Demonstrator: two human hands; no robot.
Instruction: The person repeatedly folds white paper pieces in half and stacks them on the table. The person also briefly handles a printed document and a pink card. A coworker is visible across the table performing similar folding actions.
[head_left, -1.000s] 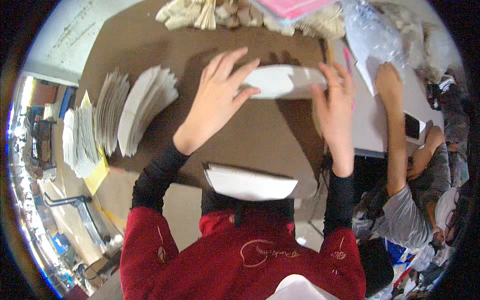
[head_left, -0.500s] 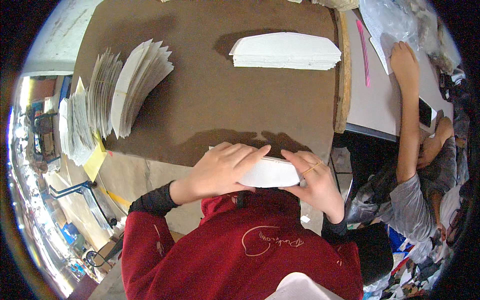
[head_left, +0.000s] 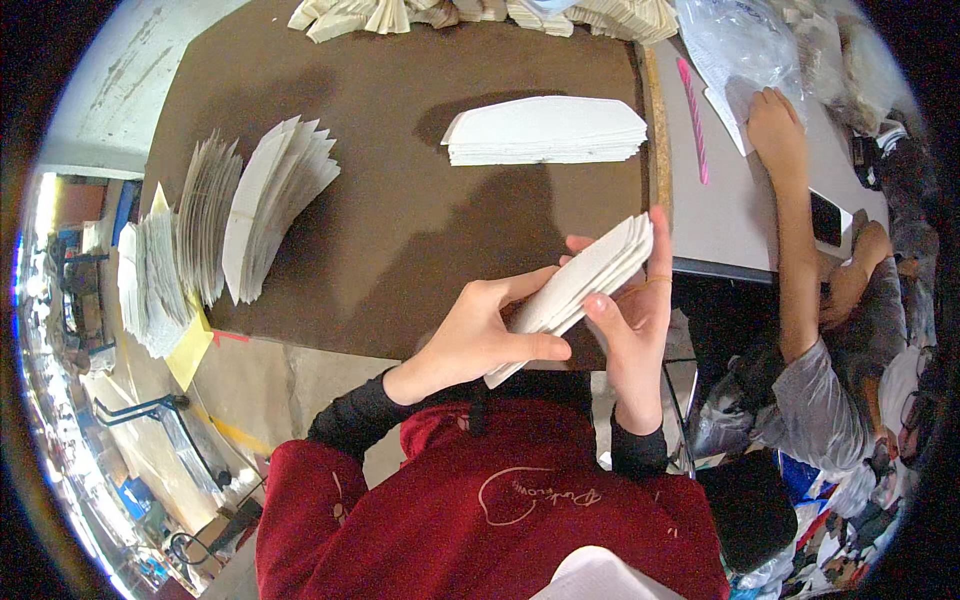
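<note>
Between my two hands is a tilted stack of white curved pieces [head_left: 588, 272], held just above the table's near edge. My left hand [head_left: 465, 335] grips its lower left end, thumb on the near side and fingers behind. Around the upper right end is my right hand [head_left: 638, 340], its thumb against the layered edges and a finger stretched up beside the tip. A thin rubber band [head_left: 637, 284] loops over the right-hand fingers. Farther off on the brown table [head_left: 400, 230] lies another white stack [head_left: 545, 130] of the same shape.
Banded stacks of curved pieces [head_left: 268, 215] stand at the table's left edge, above a yellow sheet [head_left: 188, 350]. Cream bundles [head_left: 440, 12] line the far edge. To the right, another person's arm [head_left: 795, 230] rests on a grey table with a pink strip [head_left: 693, 120] and phone [head_left: 826, 220].
The held stack has gone from level, near my body, to tilted up to the right over the table. My right hand has turned and risen with it. The view has shifted, showing more far bundles.
</note>
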